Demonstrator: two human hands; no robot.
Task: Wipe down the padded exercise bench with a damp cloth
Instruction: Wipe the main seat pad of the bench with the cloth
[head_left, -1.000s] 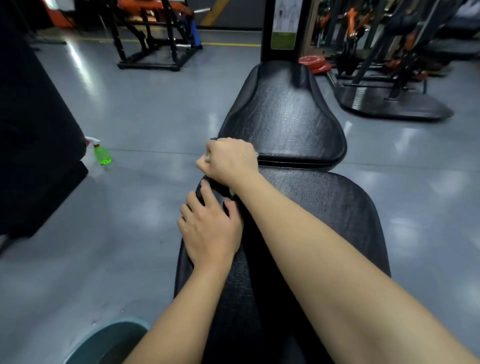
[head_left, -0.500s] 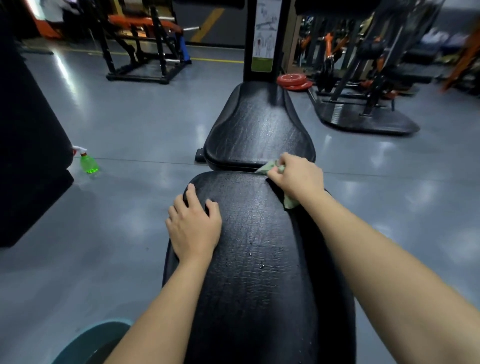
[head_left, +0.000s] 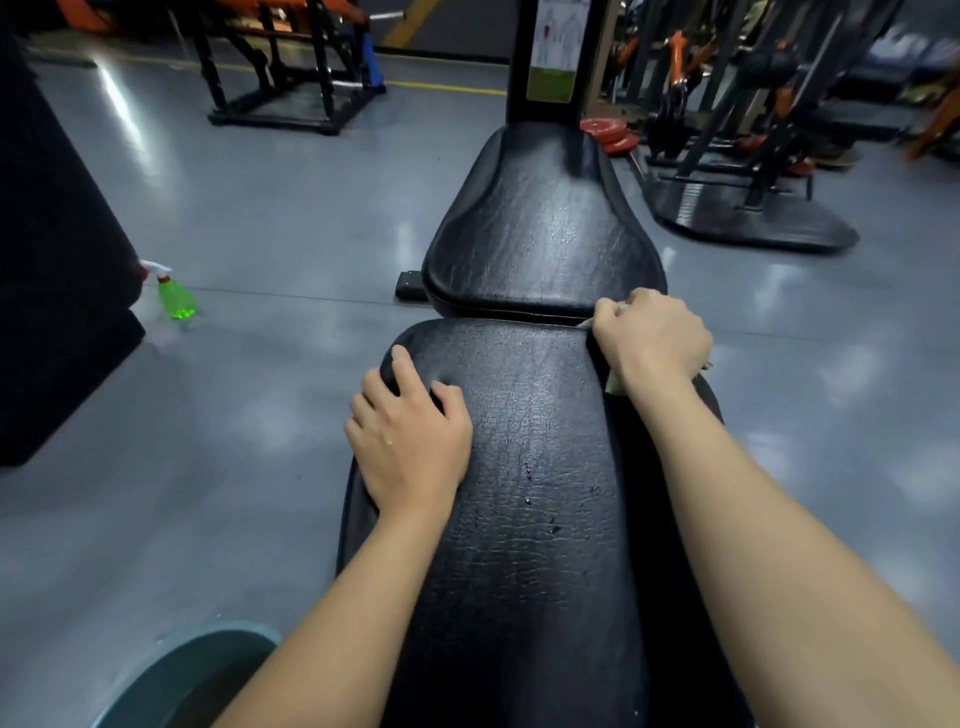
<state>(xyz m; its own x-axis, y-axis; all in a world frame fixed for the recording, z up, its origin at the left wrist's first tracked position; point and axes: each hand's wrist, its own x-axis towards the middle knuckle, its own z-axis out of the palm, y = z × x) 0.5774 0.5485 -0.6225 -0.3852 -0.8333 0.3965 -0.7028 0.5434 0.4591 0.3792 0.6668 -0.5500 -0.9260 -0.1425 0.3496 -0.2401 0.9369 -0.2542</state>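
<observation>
Two hands on the bench (head_left: 530, 545), both bare. Left hand (head_left: 410, 441) lies palm down on the left shoulder of the near pad (head_left: 535, 467), fingers (head_left: 402, 366) straight and slightly spread, tips reaching the pad's rounded left edge, thumb out toward the pad's middle; it holds nothing, just rests flat. Right hand (head_left: 652, 338) is curled into a fist round a pale green cloth (head_left: 614, 385), knuckles up, at the near pad's far right corner, right at the seam where it meets the far pad (head_left: 540, 234). Only small bits of cloth show: one scrap below the wrist side of the fist, a thin strip poking out at the seam; the rest is hidden in the fist. Bench is black, padded, cracked leather-look skin, shiny with some small dark flecks or droplets mid-pad; cannot tell if wet. Two pads in line: near pad long and broad, far pad narrowing toward a black upright post (head_left: 550, 57) with a label on it. Long axis runs straight away from the camera, far end at the post. Green spray bottle (head_left: 176, 301) stands on the grey floor (head_left: 285, 218) well to the left. Teal basin (head_left: 218, 647) rim at the bottom left, beside the left forearm. Red weight plates (head_left: 610, 136) lie just right of the far pad's end.
</observation>
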